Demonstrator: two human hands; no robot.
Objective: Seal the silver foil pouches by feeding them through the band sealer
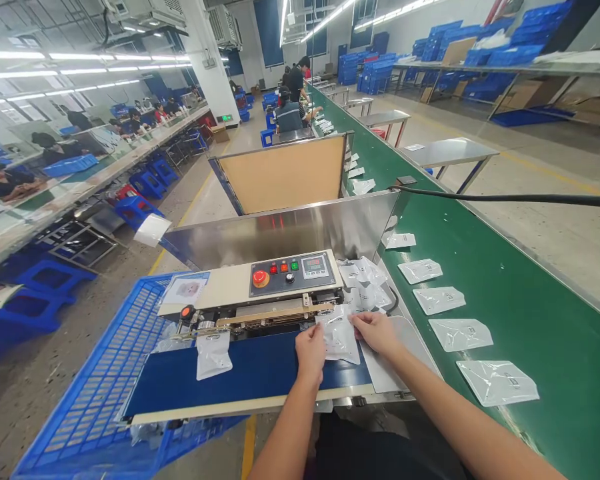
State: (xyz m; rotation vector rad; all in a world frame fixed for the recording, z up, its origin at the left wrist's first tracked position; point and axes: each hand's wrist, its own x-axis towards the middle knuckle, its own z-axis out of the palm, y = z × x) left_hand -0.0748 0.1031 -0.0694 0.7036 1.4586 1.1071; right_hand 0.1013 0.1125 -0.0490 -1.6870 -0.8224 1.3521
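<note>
Basket, blue and full of holes, sits at the lower left of the frame, partly under the machine. Going right, a small bag hangs at the machine with its top at the metal bits, over the blue belt. Above it, in the middle of the frame, is a panel with buttons and a big red knob.

Just right of the middle, the left hand has its fingers pinched closed on the left side of the white bag. The white bag is over the right end of the blue belt, with its top by the end of the brass strip. The right hand has its thumb and finger closed on the bag's upper right side.

The step looks like lining up the bag's top with the strip. From here, I think the next move calls for a flat, straight top with no folds, and fingertips well away from the metal.

Behind the right hand is a pile of bags. At the far right, a row of flat bags lies on the green belt.
</note>
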